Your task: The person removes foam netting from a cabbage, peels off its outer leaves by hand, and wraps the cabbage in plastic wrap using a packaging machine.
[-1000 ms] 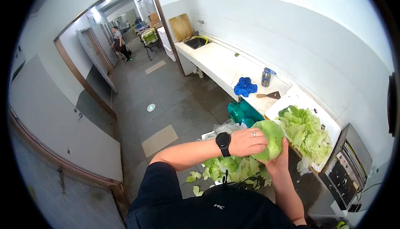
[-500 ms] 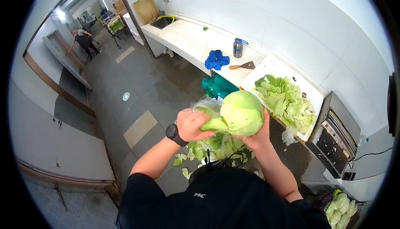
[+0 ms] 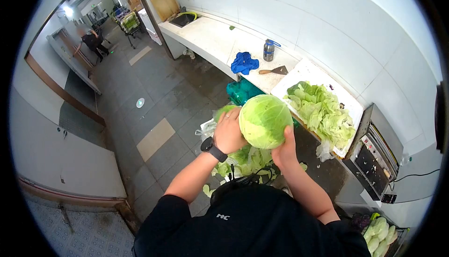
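A round, pale green cabbage (image 3: 265, 122) is held up in front of my chest. My right hand (image 3: 284, 148) cups it from the lower right, with the thumb up along its side. Against its left side is my left hand (image 3: 230, 130), its fingers curled, with a ring and a black watch on that arm. A green cabbage leaf (image 3: 223, 111) sticks out past the left fingers; where it joins the cabbage is hidden. Under the hands lies a heap of loose cabbage leaves (image 3: 252, 162), partly covered by my arms, with clear plastic (image 3: 206, 128) at its left.
A white tray (image 3: 299, 70) of leaves stands at the right, beside a metal-cased machine (image 3: 378, 149). The counter (image 3: 210, 37) bears a blue cloth (image 3: 244, 63), a bottle (image 3: 268, 50) and a scraper (image 3: 273, 71). A crate of pale vegetables (image 3: 381, 233) sits lower right. A person (image 3: 93, 43) stands by a far door.
The cabbage has moved slightly left and up and has turned. My left hand has gone from pulling at a leaf to lying close along the cabbage's left side.
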